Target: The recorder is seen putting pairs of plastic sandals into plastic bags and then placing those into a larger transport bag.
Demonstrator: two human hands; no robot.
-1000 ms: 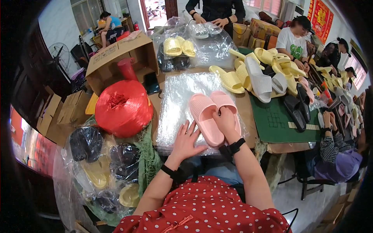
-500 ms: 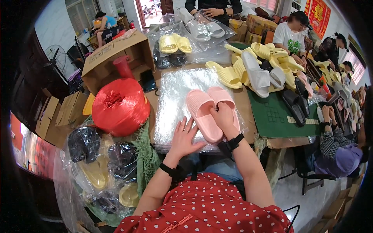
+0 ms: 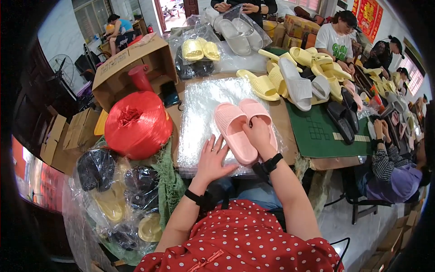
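A pair of pink slide slippers (image 3: 235, 131) lies on a stack of clear plastic bags (image 3: 199, 104), toes pointing away from me. My right hand (image 3: 259, 137) grips the right-hand slipper, with its fingertips tucked in at the strap opening and hidden there. Flat on the bags, just left of the slippers' heels, rests my left hand (image 3: 212, 158). Its fingers are spread and it holds nothing.
To the left sit a red roll of plastic twine (image 3: 138, 127), an open cardboard box (image 3: 113, 72) and bagged slippers (image 3: 111, 199). Loose yellow slippers (image 3: 265, 86) and black slides (image 3: 340, 123) lie right, near a green mat (image 3: 312, 131). Co-workers sit beyond.
Across the table, a co-worker's bagged grey slippers have been raised and tilted more upright. My hands and the pink slippers stay nearly as they were; the whole view has shifted slightly.
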